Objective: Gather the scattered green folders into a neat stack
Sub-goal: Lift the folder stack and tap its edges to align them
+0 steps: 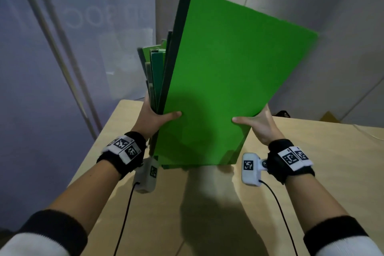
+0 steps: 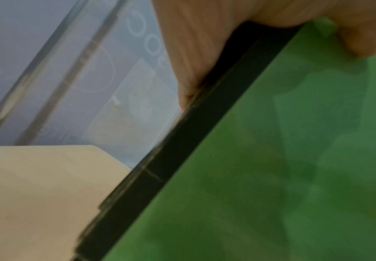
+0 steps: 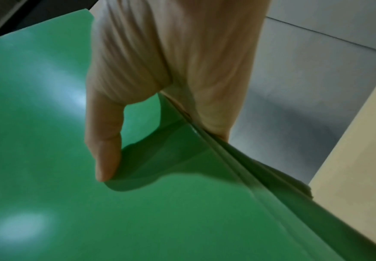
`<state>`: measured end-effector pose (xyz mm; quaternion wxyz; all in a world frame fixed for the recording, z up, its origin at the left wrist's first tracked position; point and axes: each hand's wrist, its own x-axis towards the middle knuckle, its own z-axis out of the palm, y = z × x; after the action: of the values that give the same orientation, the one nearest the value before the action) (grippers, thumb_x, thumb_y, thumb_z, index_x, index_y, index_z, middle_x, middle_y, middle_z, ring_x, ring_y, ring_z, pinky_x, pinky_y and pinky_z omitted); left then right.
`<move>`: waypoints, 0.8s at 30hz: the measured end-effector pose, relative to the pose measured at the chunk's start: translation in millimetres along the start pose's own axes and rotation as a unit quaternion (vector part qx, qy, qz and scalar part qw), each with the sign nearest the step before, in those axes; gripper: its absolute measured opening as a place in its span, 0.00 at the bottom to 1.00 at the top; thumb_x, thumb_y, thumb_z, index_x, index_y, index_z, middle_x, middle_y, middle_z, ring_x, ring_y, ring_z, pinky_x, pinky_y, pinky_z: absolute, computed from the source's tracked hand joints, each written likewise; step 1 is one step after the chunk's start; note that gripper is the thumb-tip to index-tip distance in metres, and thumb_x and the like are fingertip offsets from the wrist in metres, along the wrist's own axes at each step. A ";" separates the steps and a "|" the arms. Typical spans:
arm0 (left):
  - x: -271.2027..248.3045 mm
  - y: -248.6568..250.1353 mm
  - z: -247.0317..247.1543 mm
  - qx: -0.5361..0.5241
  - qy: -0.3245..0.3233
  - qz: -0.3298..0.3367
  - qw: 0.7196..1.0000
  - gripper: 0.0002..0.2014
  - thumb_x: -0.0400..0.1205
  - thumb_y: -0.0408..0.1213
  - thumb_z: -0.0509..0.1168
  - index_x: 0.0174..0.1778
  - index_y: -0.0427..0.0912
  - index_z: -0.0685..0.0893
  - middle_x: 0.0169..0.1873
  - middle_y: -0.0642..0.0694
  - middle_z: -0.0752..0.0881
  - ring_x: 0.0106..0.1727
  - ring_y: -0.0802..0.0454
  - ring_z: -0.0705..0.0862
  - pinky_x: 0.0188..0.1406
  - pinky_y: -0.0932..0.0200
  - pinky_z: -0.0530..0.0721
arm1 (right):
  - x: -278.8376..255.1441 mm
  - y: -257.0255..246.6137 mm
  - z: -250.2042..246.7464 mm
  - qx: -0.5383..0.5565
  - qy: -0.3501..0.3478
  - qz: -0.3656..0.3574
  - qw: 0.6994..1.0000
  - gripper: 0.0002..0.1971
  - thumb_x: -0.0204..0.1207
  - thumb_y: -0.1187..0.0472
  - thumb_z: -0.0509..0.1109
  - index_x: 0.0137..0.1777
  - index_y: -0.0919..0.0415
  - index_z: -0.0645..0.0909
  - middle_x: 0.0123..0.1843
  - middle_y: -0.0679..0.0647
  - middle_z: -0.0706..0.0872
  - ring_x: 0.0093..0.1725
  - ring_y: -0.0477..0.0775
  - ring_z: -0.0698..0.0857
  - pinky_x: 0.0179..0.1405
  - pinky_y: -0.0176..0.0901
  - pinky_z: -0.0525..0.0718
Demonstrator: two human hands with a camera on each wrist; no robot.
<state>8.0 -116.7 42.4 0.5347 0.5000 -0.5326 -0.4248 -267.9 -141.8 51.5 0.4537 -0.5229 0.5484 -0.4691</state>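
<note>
Both hands clamp the green folders (image 1: 224, 77) upright on the wooden table (image 1: 311, 162): left hand (image 1: 154, 119) gripping the spines, right hand (image 1: 259, 124) the opposite edge.

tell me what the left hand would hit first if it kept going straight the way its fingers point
Probably nothing on the table: the left hand points up and away along the spine edge of the green folders it grips. Beyond it only the blurred grey wall shows; depth is unclear.
</note>
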 end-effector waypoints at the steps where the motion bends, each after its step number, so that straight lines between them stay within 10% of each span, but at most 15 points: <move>1: -2.0 -2.2 0.2 0.007 -0.002 -0.008 1.000 0.50 0.58 0.44 0.83 0.75 0.39 0.68 0.65 0.44 0.83 0.67 0.48 0.82 0.69 0.45 0.80 | 0.3 2.9 1.3 0.000 0.006 0.006 1.000 0.68 0.45 0.59 0.89 0.82 0.60 0.48 0.81 0.63 0.64 0.79 0.62 0.66 0.80 0.58 0.63; 5: -4.0 -16.2 -1.2 0.031 -0.030 -0.020 0.999 0.40 0.68 0.19 0.74 0.75 0.36 0.65 0.53 0.55 0.82 0.53 0.64 0.83 0.45 0.71 0.86 | -3.0 12.0 4.7 -0.007 -0.012 0.014 1.000 0.64 0.50 0.67 0.87 0.82 0.56 0.49 0.79 0.62 0.68 0.77 0.61 0.70 0.77 0.55 0.69; 10: -5.6 -6.4 -1.9 -0.010 -0.031 -0.040 0.999 0.37 0.65 0.28 0.77 0.71 0.42 0.70 0.55 0.53 0.84 0.58 0.54 0.84 0.66 0.45 0.81 | -5.4 15.4 2.4 0.030 -0.041 0.013 0.999 0.66 0.42 0.58 0.89 0.81 0.56 0.55 0.76 0.60 0.74 0.74 0.59 0.75 0.78 0.57 0.68; 17: -4.5 10.3 0.5 -0.014 -0.005 -0.026 1.000 0.53 0.55 0.49 0.81 0.77 0.44 0.68 0.71 0.43 0.80 0.72 0.44 0.78 0.74 0.40 0.74 | -7.2 -1.4 1.3 -0.001 -0.001 0.037 0.999 0.78 0.35 0.42 0.86 0.84 0.59 0.42 0.83 0.66 0.59 0.81 0.63 0.62 0.81 0.62 0.58; 24: -1.2 -3.3 -2.8 0.030 -0.014 -0.027 0.999 0.41 0.68 0.29 0.77 0.77 0.40 0.66 0.63 0.48 0.82 0.62 0.51 0.83 0.65 0.50 0.82 | -6.1 7.9 0.5 -0.006 -0.007 0.033 0.999 0.50 0.66 0.69 0.78 0.82 0.65 0.49 0.78 0.64 0.69 0.77 0.60 0.71 0.72 0.43 0.73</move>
<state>10.9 -115.8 39.1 0.5003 0.5239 -0.5386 -0.4303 -268.3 -135.6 43.7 0.4693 -0.5107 0.5651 -0.4468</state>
